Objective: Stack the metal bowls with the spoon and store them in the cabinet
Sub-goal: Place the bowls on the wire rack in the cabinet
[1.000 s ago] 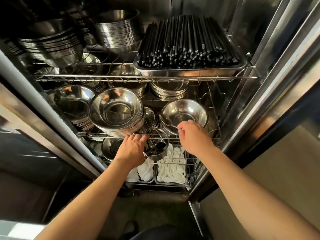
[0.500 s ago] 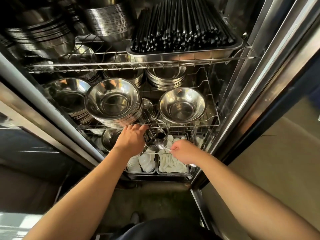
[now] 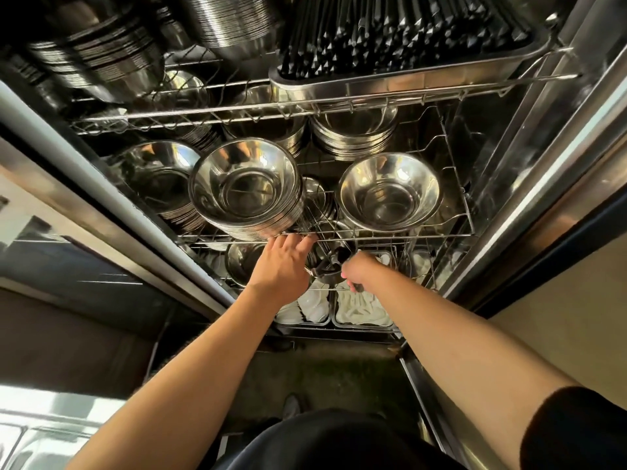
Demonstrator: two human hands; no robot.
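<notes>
A tall stack of metal bowls [image 3: 244, 188] stands at the front of the middle wire rack [image 3: 407, 234] in the open cabinet. A shorter stack of metal bowls [image 3: 390, 195] sits to its right. My left hand [image 3: 281, 262] reaches up with spread fingertips touching the rack's front wire under the tall stack. My right hand [image 3: 359, 269] is below the rack, closed on a spoon whose end [image 3: 358, 287] pokes out beneath the fist. Between my hands stands a small metal cup [image 3: 327, 273] holding dark utensils.
More bowl stacks [image 3: 159, 178] fill the rack's left and back. On the upper rack a steel tray [image 3: 407, 84] holds black chopsticks beside further bowl stacks [image 3: 101, 59]. Lower trays [image 3: 359, 310] hold white items. The cabinet's steel frame [image 3: 543, 198] rises on the right.
My right hand dropped from the right bowl's rim to below the rack, then shifted left toward the small cup with the spoon. My left hand stayed at the rack's front wire.
</notes>
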